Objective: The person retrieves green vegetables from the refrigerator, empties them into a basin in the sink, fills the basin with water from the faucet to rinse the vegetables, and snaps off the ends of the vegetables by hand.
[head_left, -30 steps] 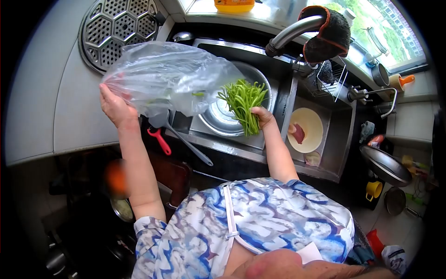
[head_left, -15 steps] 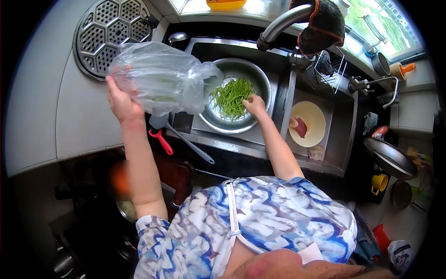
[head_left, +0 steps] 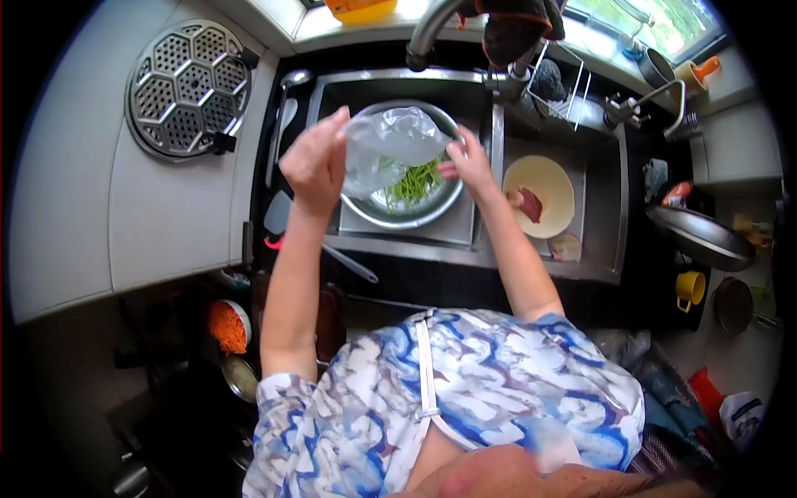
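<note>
A clear plastic bag is spread over a round metal basin in the left sink. My left hand grips the bag's left side with fingers closed. At its right edge, my right hand pinches the plastic between thumb and fingers. Thin green vegetable stems lie in the basin, partly covered by the bag. Whether anything is still inside the bag is hard to see.
The right sink holds a cream bowl with a piece of red meat. A faucet arches over the left sink's back. A grey spatula lies along the front edge. A perforated steamer plate rests on the left counter.
The bag has moved right, from beside the basin to above it. My right hand has left the green stems and taken the bag's edge. The view has shifted slightly.
</note>
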